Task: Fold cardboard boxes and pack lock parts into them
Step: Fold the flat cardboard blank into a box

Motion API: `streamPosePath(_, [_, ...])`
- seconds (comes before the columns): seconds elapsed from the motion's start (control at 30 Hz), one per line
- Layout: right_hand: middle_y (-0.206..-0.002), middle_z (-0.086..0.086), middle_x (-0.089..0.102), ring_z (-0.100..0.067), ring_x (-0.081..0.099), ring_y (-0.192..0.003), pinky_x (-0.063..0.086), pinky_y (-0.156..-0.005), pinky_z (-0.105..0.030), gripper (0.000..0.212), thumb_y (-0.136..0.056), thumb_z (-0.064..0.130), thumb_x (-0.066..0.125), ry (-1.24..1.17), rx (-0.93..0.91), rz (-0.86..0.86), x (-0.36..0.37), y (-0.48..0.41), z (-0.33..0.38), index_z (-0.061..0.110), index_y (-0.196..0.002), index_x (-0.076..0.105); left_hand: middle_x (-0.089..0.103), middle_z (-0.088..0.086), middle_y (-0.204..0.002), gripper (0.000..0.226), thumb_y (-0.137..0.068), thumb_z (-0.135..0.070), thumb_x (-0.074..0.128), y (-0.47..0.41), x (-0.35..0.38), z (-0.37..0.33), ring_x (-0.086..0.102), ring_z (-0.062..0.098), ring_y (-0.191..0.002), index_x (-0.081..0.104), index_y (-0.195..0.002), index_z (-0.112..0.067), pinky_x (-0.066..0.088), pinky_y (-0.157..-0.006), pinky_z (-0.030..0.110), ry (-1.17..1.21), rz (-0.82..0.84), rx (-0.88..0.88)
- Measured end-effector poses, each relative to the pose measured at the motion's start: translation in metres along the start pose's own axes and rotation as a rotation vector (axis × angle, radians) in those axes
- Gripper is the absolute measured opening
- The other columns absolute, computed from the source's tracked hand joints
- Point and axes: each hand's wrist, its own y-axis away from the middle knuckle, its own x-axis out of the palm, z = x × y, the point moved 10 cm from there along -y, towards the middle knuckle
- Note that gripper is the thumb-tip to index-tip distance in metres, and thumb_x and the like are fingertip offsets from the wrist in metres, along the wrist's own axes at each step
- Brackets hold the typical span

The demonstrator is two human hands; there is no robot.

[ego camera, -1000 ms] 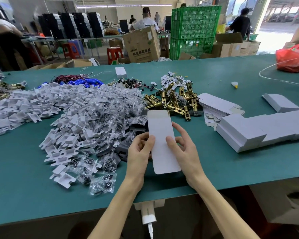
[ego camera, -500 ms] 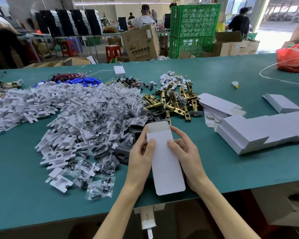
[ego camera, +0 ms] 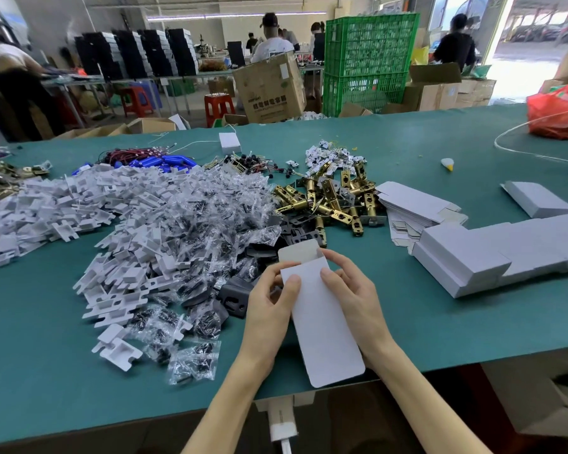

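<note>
In the head view we are holding a flat white cardboard box blank (ego camera: 322, 319) between both hands, with its near end hanging past the near edge of the green-topped table (ego camera: 46, 371). Our left hand (ego camera: 266, 312) is pinching the blank's left edge and our right hand (ego camera: 358, 299) its right edge. Each thumb is pressing on the upper face while the other fingers are curling underneath (how they lie there we cannot tell).

The blank's long axis is running from near to far, leaning slightly left at the far end. There a rounded grey-brown tuck flap (ego camera: 297, 252) is sticking out just beyond the thumbs. We are judging this to be the opening of the sleeve. The flap lies on the far side of the fingers, about equally close to either hand, so both are placed to squeeze the edges inward.

Beyond the flap a heap of brass latch bolts (ego camera: 328, 198) is waiting, and a row of folded white boxes (ego camera: 473, 260) is lying to the right.
</note>
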Motion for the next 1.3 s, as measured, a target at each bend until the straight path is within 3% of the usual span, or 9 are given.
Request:
streamPosePath(0.2, [-0.103, -0.021, 0.068, -0.030, 0.067, -0.083, 0.058, -0.072, -0.057, 0.027, -0.091, 0.041, 0.063, -0.024, 0.037, -0.015, 0.001, 0.002, -0.003, 0.027, -0.114, 0.066, 0.074, 0.003, -0.099, 0.016, -0.097, -0.037, 0.064, -0.002, 0.002, 0.001, 0.066, 0.008, -0.081, 0.072, -0.108, -0.029, 0.054, -0.065, 0.022, 0.012, 0.009, -0.003])
streamPosePath(0.4, [-0.090, 0.003, 0.070, -0.008, 0.063, -0.078, 0.052, -0.066, -0.022, 0.020, -0.096, 0.039, 0.062, 0.061, -0.025, -0.012, 0.002, 0.001, -0.004, 0.019, -0.099, 0.067, 0.074, 0.008, -0.094, 0.014, -0.104, -0.026, 0.062, 0.000, -0.008, 0.004, 0.066, 0.011, -0.075, 0.072, -0.109, -0.018, 0.054, -0.063, 0.031, 0.031, -0.071, -0.016])
streamPosePath(0.47, [-0.087, 0.007, 0.069, -0.005, 0.062, -0.076, 0.049, -0.064, -0.017, 0.022, -0.095, 0.040, 0.062, 0.089, -0.034, -0.022, 0.001, 0.000, -0.004, 0.019, -0.095, 0.068, 0.074, 0.006, -0.100, 0.013, -0.104, -0.023, 0.063, 0.001, -0.009, 0.002, 0.065, 0.010, -0.078, 0.072, -0.109, -0.017, 0.052, -0.067, 0.033, 0.020, -0.082, -0.008])
streamPosePath(0.6, [-0.088, 0.006, 0.069, -0.004, 0.062, -0.075, 0.050, -0.062, -0.018, 0.026, -0.093, 0.041, 0.063, 0.081, -0.022, -0.013, 0.001, 0.000, -0.006, 0.016, -0.099, 0.068, 0.074, 0.003, -0.108, 0.012, -0.103, -0.020, 0.063, 0.000, -0.009, 0.001, 0.066, 0.009, -0.082, 0.072, -0.110, -0.015, 0.054, -0.069, 0.030, 0.030, -0.086, -0.021])
streamPosePath(0.8, [-0.092, -0.001, 0.070, -0.009, 0.064, -0.076, 0.052, -0.061, -0.022, 0.025, -0.093, 0.037, 0.062, 0.037, -0.032, -0.003, 0.003, 0.002, -0.002, 0.013, -0.101, 0.067, 0.076, 0.003, -0.092, 0.012, -0.101, -0.020, 0.066, 0.000, -0.009, 0.002, 0.066, 0.010, -0.075, 0.072, -0.109, -0.013, 0.053, -0.063, 0.026, 0.064, -0.066, -0.027])
streamPosePath(0.93, [-0.095, -0.009, 0.071, -0.016, 0.066, -0.076, 0.056, -0.061, -0.033, 0.023, -0.092, 0.035, 0.061, -0.016, -0.005, -0.008, 0.001, 0.003, -0.001, 0.014, -0.100, 0.066, 0.071, -0.001, -0.112, 0.010, -0.097, -0.019, 0.071, -0.002, -0.007, 0.002, 0.069, 0.012, -0.086, 0.078, -0.102, -0.014, 0.055, -0.074, 0.026, 0.038, -0.053, -0.024])
streamPosePath(1.1, [-0.095, -0.009, 0.068, -0.016, 0.064, -0.076, 0.054, -0.061, -0.033, 0.023, -0.091, 0.035, 0.061, -0.014, -0.004, -0.019, 0.001, 0.004, 0.001, 0.014, -0.100, 0.064, 0.067, 0.003, -0.118, 0.009, -0.095, -0.021, 0.073, 0.000, -0.007, 0.000, 0.069, 0.016, -0.090, 0.081, -0.098, -0.018, 0.055, -0.076, 0.027, 0.055, -0.053, -0.026])
streamPosePath(1.3, [-0.089, -0.004, 0.069, -0.013, 0.063, -0.074, 0.054, -0.060, -0.029, 0.015, -0.101, 0.026, 0.063, 0.025, -0.029, -0.042, -0.001, 0.003, 0.001, 0.012, -0.097, 0.064, 0.070, 0.005, -0.109, 0.006, -0.095, -0.018, 0.073, 0.001, -0.006, -0.001, 0.065, 0.007, -0.081, 0.079, -0.095, -0.017, 0.051, -0.069, 0.018, 0.063, -0.046, -0.033])
